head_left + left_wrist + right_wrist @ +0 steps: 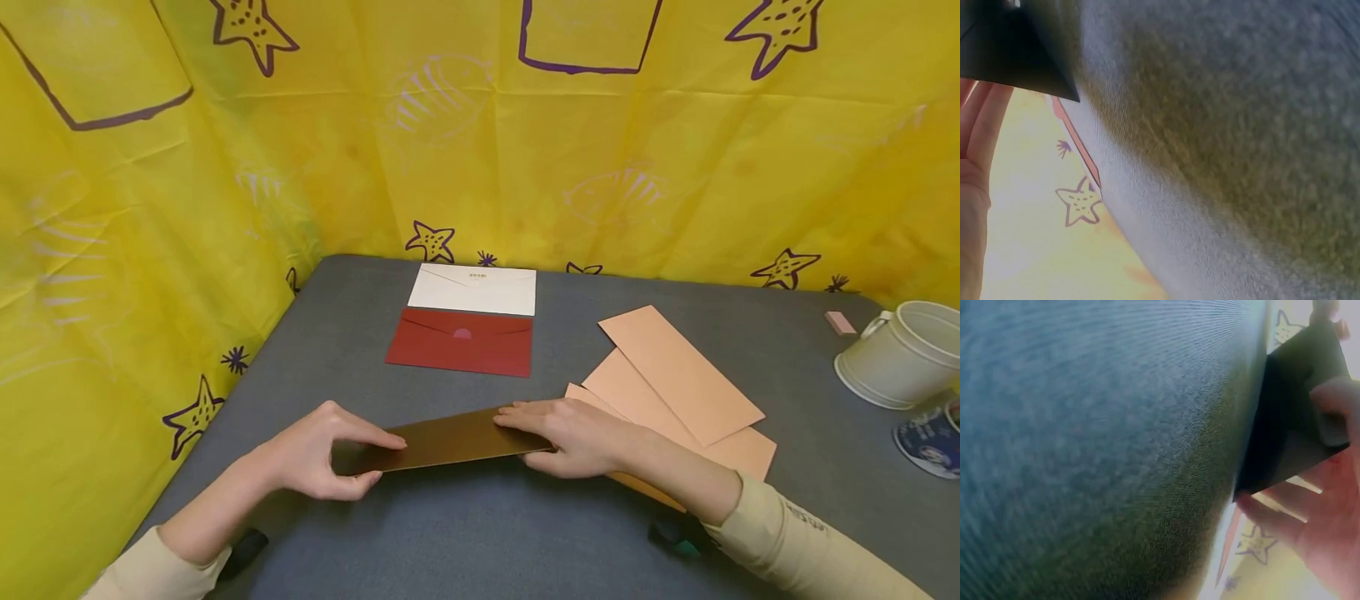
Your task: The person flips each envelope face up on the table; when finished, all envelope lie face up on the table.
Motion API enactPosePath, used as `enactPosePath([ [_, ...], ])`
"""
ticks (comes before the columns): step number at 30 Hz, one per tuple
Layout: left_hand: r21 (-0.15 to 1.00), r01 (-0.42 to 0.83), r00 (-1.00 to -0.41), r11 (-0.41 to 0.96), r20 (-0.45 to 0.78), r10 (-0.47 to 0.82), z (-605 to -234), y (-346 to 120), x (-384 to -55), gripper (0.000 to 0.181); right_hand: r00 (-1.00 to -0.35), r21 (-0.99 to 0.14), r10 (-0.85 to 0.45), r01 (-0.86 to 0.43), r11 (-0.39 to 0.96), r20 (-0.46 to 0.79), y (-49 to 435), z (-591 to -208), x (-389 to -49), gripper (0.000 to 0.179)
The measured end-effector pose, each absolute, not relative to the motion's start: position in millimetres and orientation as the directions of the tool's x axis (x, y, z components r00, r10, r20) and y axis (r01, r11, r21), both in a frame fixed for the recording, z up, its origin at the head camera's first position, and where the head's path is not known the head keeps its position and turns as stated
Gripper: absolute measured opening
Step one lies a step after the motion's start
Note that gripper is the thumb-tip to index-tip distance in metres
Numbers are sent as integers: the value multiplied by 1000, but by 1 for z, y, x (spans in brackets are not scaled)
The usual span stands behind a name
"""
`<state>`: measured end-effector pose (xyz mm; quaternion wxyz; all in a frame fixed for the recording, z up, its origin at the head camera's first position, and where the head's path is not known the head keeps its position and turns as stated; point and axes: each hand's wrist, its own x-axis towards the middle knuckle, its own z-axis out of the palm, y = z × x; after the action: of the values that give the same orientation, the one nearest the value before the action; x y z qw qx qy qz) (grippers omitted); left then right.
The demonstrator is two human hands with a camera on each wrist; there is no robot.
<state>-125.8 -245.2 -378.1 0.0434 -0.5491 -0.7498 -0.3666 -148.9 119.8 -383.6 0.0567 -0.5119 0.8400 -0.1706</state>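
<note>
A long brown-gold envelope (450, 439) is held above the table, tilted, between both hands. My left hand (326, 454) pinches its left end, thumb below and fingers on top. At the right end my right hand (573, 437) grips it, fingers over the top and thumb at the near edge. In the right wrist view the envelope (1285, 419) shows its dark, shaded side, with fingers and thumb around it. Only a dark corner of the envelope (1022, 56) appears in the left wrist view.
A white envelope (472, 292) lies at the back, a red envelope (465, 343) just before it. Several peach envelopes (678, 375) overlap at right, partly under my right forearm. Farther right are a pink block (840, 323), a white bucket (892, 367) and a blue container (930, 442).
</note>
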Motion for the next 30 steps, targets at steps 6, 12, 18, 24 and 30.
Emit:
enactPosePath([
  [6, 551, 827, -453, 109, 538, 711, -381, -252, -129, 45, -483, -441, -863, -813, 381, 146, 119, -384, -154, 37],
  [12, 646, 735, -607, 207, 489, 626, -386, -260, -133, 30, -521, -562, -815, -765, 314, 253, 119, -389, -161, 27],
  [18, 793, 448, -864, 413, 266, 427, -386, -264, -134, 11, -704, -724, -675, -582, 370, 221, 116, -390, -162, 11],
  [24, 900, 125, -947, 417, -17, 322, -383, -263, -139, 17, -828, -854, -559, -328, 403, 54, 113, -390, -163, 22],
  [30, 906, -39, -959, 422, -153, 240, -386, -264, -145, 30, -823, -849, -566, -274, 451, -35, 114, -393, -166, 20],
])
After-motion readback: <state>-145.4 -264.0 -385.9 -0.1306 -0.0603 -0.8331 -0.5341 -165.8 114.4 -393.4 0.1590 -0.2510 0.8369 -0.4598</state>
